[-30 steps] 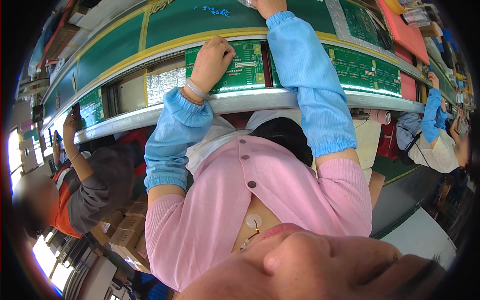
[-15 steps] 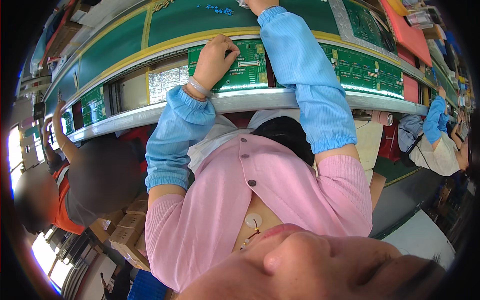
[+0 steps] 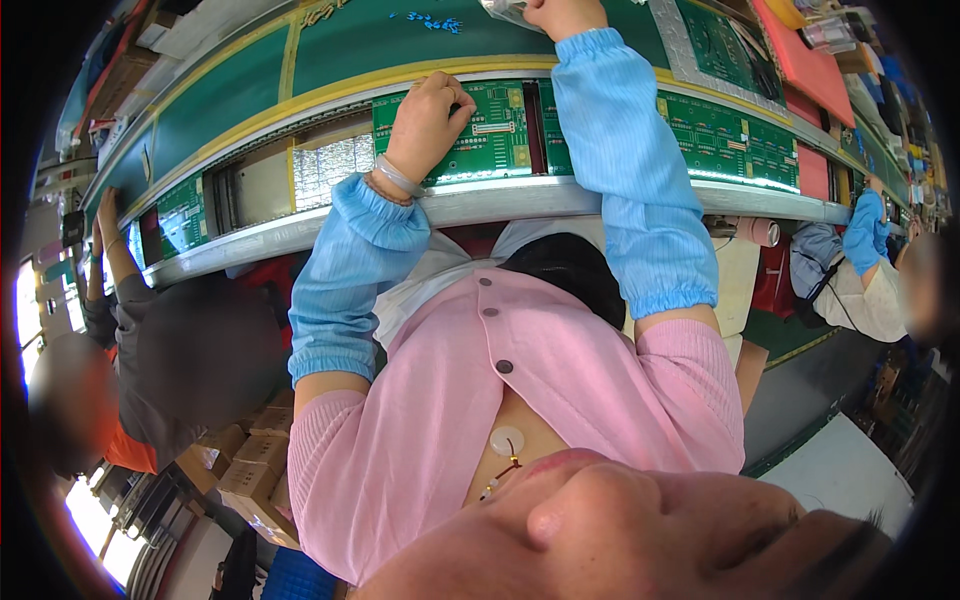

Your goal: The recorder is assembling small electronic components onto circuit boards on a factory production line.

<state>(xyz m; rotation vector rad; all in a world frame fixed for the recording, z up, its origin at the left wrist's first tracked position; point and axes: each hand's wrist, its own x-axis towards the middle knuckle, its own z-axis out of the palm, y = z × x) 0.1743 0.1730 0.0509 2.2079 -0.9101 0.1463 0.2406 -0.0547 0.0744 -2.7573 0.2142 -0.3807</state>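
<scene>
My left hand (image 3: pixel 428 125) rests over the left part of a green circuit board (image 3: pixel 490 150), its fingers curled together. What they pinch, if anything, is hidden. At the top edge, my right hand (image 3: pixel 568 14) grips a clear plastic bag (image 3: pixel 506 10); part of that hand is cut off by the picture's edge. My right forearm, in a blue sleeve (image 3: pixel 625 130), crosses over the rail and covers part of another board. Small blue components (image 3: pixel 435 22) lie in a loose pile on the green bench, left of the bag.
More green boards (image 3: pixel 735 145) sit in the metal rail (image 3: pixel 500 193) to the right. A board in a grey frame (image 3: pixel 722 45) and a red-pink sheet (image 3: pixel 805 70) are at the far right. Tan components (image 3: pixel 322 12) lie far left. Co-workers sit on both sides.
My right hand has moved right, and the clear bag has shifted with it. A dark gap beside the board now shows more. My left hand stays almost in place.
</scene>
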